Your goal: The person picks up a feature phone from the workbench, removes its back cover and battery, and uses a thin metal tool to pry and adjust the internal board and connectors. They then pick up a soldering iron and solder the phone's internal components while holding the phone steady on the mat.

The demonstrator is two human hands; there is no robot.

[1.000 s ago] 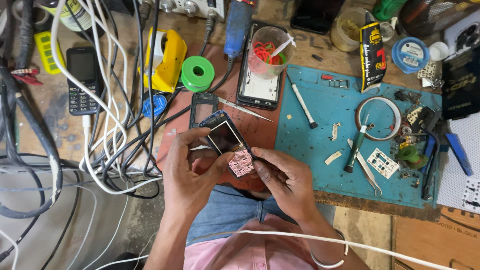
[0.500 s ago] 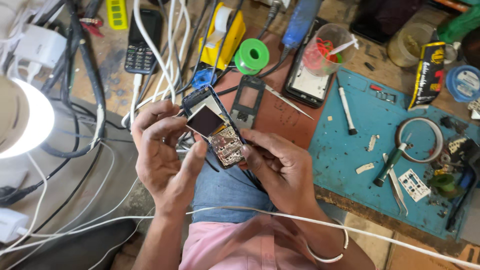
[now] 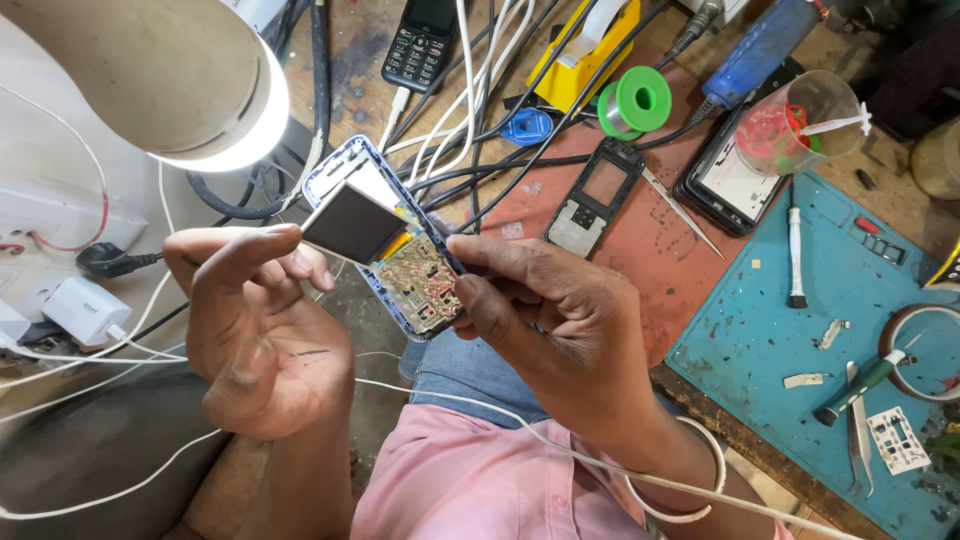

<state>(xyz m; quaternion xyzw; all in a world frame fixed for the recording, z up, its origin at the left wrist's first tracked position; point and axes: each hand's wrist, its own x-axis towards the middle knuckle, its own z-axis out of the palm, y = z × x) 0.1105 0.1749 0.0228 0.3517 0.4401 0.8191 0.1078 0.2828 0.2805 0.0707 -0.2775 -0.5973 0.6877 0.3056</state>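
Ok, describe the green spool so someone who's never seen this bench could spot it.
Start at the lit lamp top left and look right along the bench's far edge to the yellow tape dispenser. The green spool lies just right of it, the only bright green ring among the cables.

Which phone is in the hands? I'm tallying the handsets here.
The opened blue-framed phone with bare circuit board, held up between left hand and right hand; the black keypad phone lies on the bench.
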